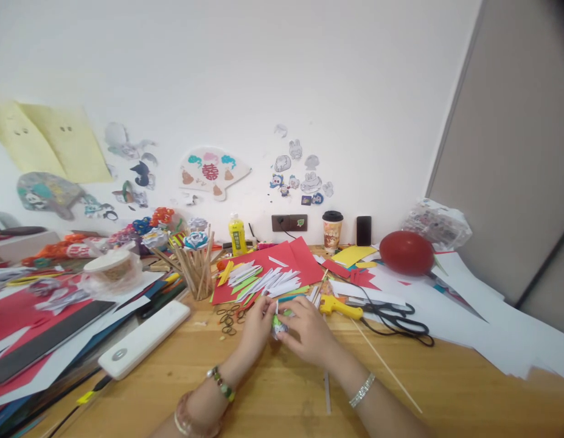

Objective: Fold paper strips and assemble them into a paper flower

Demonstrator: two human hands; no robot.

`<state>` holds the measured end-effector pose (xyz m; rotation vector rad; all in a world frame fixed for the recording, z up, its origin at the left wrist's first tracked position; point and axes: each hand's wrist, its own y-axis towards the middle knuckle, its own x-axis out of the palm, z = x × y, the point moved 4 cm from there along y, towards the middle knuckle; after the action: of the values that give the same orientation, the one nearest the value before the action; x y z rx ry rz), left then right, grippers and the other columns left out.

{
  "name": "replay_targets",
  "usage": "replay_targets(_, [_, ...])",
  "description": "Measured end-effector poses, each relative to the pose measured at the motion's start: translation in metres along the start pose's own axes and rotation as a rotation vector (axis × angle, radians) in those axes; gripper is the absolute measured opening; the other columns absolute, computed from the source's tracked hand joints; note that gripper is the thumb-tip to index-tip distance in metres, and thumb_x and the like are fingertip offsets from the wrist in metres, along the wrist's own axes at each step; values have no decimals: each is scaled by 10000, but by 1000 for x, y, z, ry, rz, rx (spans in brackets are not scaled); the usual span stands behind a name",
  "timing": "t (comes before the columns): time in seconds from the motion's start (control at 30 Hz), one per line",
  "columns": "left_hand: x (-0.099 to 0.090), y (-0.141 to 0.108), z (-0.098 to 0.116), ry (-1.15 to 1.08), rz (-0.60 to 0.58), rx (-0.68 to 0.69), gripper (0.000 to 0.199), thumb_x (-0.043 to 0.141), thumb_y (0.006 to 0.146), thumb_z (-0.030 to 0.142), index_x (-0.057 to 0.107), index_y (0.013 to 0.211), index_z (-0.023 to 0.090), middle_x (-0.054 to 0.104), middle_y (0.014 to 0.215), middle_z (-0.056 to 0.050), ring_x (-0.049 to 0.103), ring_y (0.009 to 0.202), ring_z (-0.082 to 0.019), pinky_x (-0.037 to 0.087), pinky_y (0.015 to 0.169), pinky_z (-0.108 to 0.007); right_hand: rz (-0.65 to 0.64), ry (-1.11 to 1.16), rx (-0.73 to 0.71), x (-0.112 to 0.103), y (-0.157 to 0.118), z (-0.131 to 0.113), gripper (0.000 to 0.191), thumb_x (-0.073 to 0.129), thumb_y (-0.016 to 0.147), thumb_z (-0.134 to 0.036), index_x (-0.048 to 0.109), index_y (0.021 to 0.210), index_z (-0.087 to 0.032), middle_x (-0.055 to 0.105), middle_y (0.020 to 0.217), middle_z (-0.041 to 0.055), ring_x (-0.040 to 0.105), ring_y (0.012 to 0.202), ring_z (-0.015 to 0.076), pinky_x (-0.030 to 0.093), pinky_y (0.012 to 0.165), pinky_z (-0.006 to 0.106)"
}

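Note:
Above the front of the wooden table point(282, 389), both hands are close together around a small green and white folded paper piece point(278, 327). My left hand point(258, 321) pinches its upper left side, where a bit of white sticks up. My right hand point(309, 328) has its fingers curled around the right side. The fingers hide much of the piece, so its full shape cannot be made out. Just beyond the hands, white and green paper strips point(272, 283) lie on red paper sheets point(304, 261). Several rubber bands point(227, 320) lie left of my left hand.
Right of my hands are a yellow glue gun point(341, 306), black-handled scissors point(400, 316) and a thin stick point(386, 365). A cup of wooden sticks point(200, 274), a drink bottle point(236, 236), a coffee cup point(331, 233) and a red balloon point(407, 253) stand farther back. A white power bank-like box point(145, 339) lies left.

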<state>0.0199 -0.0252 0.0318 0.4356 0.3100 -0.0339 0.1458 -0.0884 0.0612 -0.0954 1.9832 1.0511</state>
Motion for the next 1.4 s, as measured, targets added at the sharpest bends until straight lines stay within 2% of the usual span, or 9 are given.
replay_targets(0.23, [-1, 3, 3, 14, 0, 19, 212, 461, 792, 380, 499, 718, 184, 518, 672, 6, 493, 640, -156, 418, 600, -257, 82, 36, 113, 0, 1, 2, 379, 607, 765, -253, 549, 1136, -202, 573, 1086, 71, 459, 1004, 219, 407, 881, 384])
replay_targets(0.47, [-5, 1, 11, 30, 39, 28, 210, 470, 788, 378, 512, 719, 185, 544, 671, 1, 510, 642, -159, 427, 603, -264, 63, 0, 60, -3, 1, -4, 332, 598, 778, -304, 580, 1102, -233, 541, 1141, 64, 429, 1039, 223, 394, 894, 386])
replay_targets(0.67, [-10, 3, 20, 32, 61, 55, 214, 463, 786, 380, 497, 685, 194, 565, 655, -1, 517, 627, -163, 420, 608, -269, 190, 18, 127, -9, 0, 3, 252, 529, 827, -266, 606, 1066, -248, 555, 1101, 63, 438, 1016, 228, 382, 883, 409])
replay_targets(0.8, [-12, 3, 24, 16, 65, 60, 227, 463, 784, 397, 494, 675, 200, 581, 661, -6, 528, 631, -167, 426, 614, -273, 173, 6, 55, -8, 0, 0, 248, 550, 805, -249, 609, 1046, -244, 555, 1124, 60, 441, 1014, 231, 390, 875, 411])
replay_targets(0.97, [-11, 1, 23, 53, 59, 68, 214, 462, 787, 391, 497, 700, 198, 544, 661, 5, 506, 630, -160, 413, 608, -264, 160, -25, 58, -7, 0, 0, 316, 539, 813, -249, 563, 1127, -236, 553, 1135, 65, 438, 1023, 230, 391, 885, 411])
replay_targets(1.2, [-7, -1, 21, 82, 16, 68, 201, 468, 778, 376, 505, 698, 196, 548, 654, 9, 505, 626, -158, 412, 607, -259, 121, 3, 49, -9, 0, 1, 246, 538, 816, -251, 616, 1049, -236, 556, 1146, 51, 440, 1009, 237, 391, 877, 412])
replay_targets(1.3, [-8, 1, 19, 62, 16, 61, 225, 469, 776, 403, 514, 703, 195, 565, 666, -4, 514, 632, -168, 412, 600, -265, 178, 22, 72, -15, 1, 7, 276, 534, 820, -260, 586, 1090, -232, 562, 1130, 56, 449, 1016, 230, 387, 885, 404])
replay_targets(1.4, [-12, 4, 12, 51, 17, 6, 263, 465, 774, 437, 515, 684, 196, 582, 657, -14, 514, 592, -170, 398, 561, -262, 351, 37, 190, -31, 4, 31, 251, 498, 833, -250, 581, 1068, -215, 580, 1067, 72, 479, 998, 224, 391, 884, 405])
